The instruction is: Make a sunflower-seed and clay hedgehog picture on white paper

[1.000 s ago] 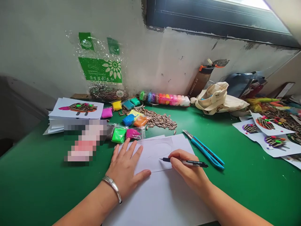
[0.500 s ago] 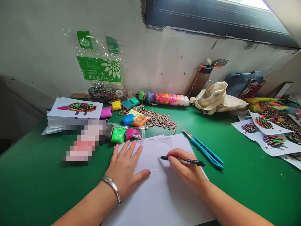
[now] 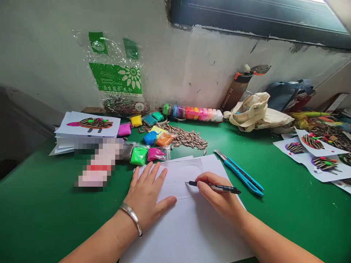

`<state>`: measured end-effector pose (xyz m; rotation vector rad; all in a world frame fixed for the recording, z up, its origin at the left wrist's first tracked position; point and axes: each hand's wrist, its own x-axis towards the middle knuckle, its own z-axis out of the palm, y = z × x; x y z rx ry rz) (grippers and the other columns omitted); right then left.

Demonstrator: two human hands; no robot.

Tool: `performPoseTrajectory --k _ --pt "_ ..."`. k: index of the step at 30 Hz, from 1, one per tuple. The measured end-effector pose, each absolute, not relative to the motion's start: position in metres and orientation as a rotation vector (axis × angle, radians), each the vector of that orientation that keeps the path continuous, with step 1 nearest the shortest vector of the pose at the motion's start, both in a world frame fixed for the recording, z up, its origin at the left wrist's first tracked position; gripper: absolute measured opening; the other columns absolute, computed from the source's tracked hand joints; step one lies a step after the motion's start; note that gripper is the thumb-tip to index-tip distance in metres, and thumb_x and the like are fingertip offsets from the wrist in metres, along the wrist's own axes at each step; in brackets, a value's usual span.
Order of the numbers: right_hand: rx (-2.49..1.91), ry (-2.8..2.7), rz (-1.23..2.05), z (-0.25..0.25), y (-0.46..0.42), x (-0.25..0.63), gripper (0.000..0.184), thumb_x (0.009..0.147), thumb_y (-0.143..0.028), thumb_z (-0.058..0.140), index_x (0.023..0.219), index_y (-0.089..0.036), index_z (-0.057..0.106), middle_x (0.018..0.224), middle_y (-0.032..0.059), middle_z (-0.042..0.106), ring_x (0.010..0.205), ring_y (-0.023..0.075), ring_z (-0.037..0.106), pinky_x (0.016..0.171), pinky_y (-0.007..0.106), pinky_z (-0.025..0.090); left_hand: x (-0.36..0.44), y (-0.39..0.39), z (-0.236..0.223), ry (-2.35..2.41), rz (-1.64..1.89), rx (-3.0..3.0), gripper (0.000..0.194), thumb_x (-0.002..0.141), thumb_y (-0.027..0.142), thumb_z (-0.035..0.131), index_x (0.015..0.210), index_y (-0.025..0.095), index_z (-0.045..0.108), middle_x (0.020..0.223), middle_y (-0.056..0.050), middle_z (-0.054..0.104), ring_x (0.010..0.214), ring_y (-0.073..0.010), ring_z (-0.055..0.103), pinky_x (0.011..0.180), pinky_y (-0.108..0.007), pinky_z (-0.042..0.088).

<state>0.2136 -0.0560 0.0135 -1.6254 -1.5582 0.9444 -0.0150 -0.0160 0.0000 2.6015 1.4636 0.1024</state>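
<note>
My left hand [image 3: 149,195] lies flat on the white paper [image 3: 175,230], fingers spread, a silver bangle at the wrist. Between thumb and fingers, my right hand [image 3: 221,195] grips a black pen [image 3: 216,186], its tip at or just above a smaller sheet [image 3: 178,186] on top of the paper. Faint curved lines show on that sheet. To the right of the paper lies a blue utility knife [image 3: 241,173] with some blade out. Just beyond the paper sit small bags of clay, among them a green one [image 3: 138,156] and a magenta one [image 3: 156,154].
Sunflower seeds [image 3: 188,137] lie in a pile behind the clay. A stack of cards [image 3: 87,126] with a seed-and-clay turtle stands at left. Against the wall are a seed bag [image 3: 117,78], a bottle [image 3: 237,89] and a cloth bag [image 3: 255,111]. More decorated cards [image 3: 315,157] lie at right.
The view has shifted slightly, so most things sit a little farther right. Both hands keep nearly the same place on the paper, and the pen tip has barely moved.
</note>
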Motion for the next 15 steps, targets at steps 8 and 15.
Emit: performPoseTrajectory --k 8,15 --pt "-1.611 -1.587 0.929 0.0124 -0.0556 0.2164 0.016 0.079 -0.018 0.050 0.070 -0.019 0.063 0.067 -0.0003 0.061 0.066 0.0147 0.051 0.058 0.025 0.036 -0.0142 -0.0156 0.0004 1.473 0.098 2.593 0.070 0.080 0.064 0.046 0.137 0.023 0.042 0.146 -0.012 0.034 0.136 -0.0354 0.023 0.107 -0.061 0.015" --pt "-1.572 -1.484 1.020 0.0125 -0.0551 0.2177 0.016 0.081 -0.021 0.049 0.072 -0.019 0.062 0.066 -0.0009 0.059 0.063 0.0137 0.050 0.055 0.024 0.035 -0.0158 -0.0163 -0.0006 1.463 0.109 2.608 0.070 0.082 0.065 0.043 0.137 0.022 0.042 0.146 -0.013 0.034 0.136 -0.0355 0.022 0.107 -0.061 0.015"
